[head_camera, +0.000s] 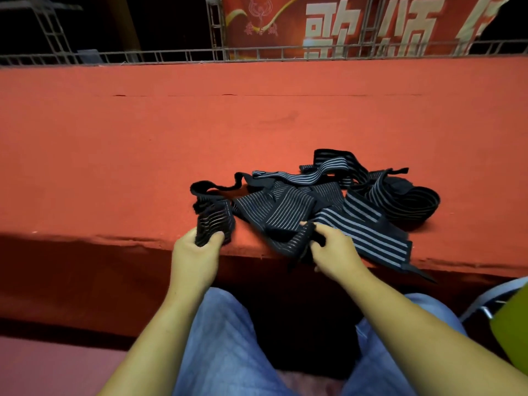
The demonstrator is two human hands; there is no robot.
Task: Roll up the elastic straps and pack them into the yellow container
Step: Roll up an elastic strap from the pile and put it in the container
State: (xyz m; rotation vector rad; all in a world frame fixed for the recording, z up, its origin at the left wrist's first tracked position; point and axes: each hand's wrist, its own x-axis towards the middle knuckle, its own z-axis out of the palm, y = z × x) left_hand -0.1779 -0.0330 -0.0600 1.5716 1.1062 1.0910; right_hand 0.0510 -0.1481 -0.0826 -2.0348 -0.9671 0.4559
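On the red platform [257, 124], the tangled pile of striped elastic straps [357, 201] lay loose at the front edge, so most of the rolling looked undone. The yellow container [511, 327] sat low, off the right end, its inside hidden. Your left hand [197, 250] gripped a small strap bundle [214, 221]. Your right hand [334, 252] pinched a strap end [300, 241].

straps [288, 208]: ribbed elastic cloth | stage cover [143, 144]: matt felt | jeans [223, 338]: denim
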